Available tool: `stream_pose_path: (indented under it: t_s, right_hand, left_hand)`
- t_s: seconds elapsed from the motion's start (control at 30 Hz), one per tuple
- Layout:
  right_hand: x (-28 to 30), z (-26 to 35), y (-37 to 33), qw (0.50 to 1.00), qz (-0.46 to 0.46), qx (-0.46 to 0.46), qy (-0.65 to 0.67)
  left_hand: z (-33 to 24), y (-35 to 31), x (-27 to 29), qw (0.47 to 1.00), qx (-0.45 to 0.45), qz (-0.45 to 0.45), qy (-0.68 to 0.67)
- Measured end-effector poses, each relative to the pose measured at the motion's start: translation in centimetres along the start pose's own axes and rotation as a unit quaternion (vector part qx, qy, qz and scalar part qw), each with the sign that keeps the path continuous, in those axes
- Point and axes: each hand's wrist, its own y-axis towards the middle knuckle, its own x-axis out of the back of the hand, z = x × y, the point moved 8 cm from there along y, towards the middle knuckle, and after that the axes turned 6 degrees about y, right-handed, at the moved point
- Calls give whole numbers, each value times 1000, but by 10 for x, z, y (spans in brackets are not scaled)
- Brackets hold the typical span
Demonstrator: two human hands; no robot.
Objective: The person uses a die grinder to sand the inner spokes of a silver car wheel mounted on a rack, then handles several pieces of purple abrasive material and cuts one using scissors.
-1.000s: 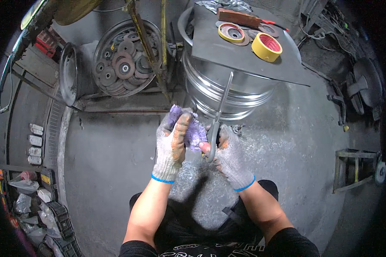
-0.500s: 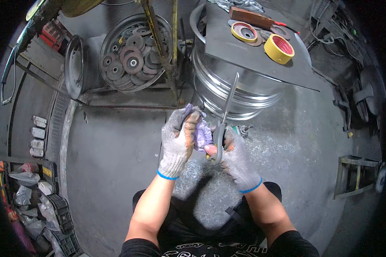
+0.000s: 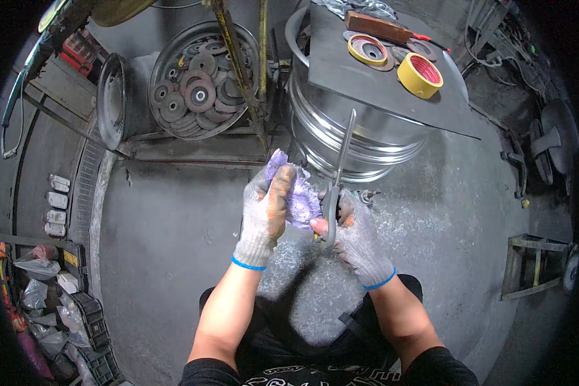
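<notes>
My left hand [image 3: 262,215], in a whitish knitted glove with a blue cuff and stained fingers, is closed on a crumpled purple cloth [image 3: 304,202]. The cloth sticks out above the fingers and bulges toward the right hand. In my right hand [image 3: 360,238], gloved alike with a bare thumb tip showing, is a pair of scissors [image 3: 345,145] with grey handles. Their long blades point up and away from me, looking closed together. The thumb is beside the lower edge of the cloth. Both hands are over the floor, above my lap.
Ahead stands a stack of shiny wheel rims [image 3: 367,151] under a dark board [image 3: 341,71] with yellow tape rolls [image 3: 420,75] and a wooden block [image 3: 376,27]. Worn grinding discs [image 3: 199,94] fill a rim at far left. Crates [image 3: 90,318] line the left; a metal frame [image 3: 534,264] stands right.
My left hand has shifted slightly left and its grip has turned, so more of the purple cloth shows above the fingers. The right hand and scissors have barely moved.
</notes>
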Motion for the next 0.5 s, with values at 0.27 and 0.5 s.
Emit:
stream_pose_path:
  t_s: [0.27, 0.5]
  right_hand:
    - [-2, -2, -2, 999, -1, -11, 44]
    - [-27, 5, -20, 965, 210, 42, -151]
  left_hand:
    - [-19, 1, 21, 964, -170, -70, 193]
    - [-18, 31, 66, 983, -41, -139, -111]
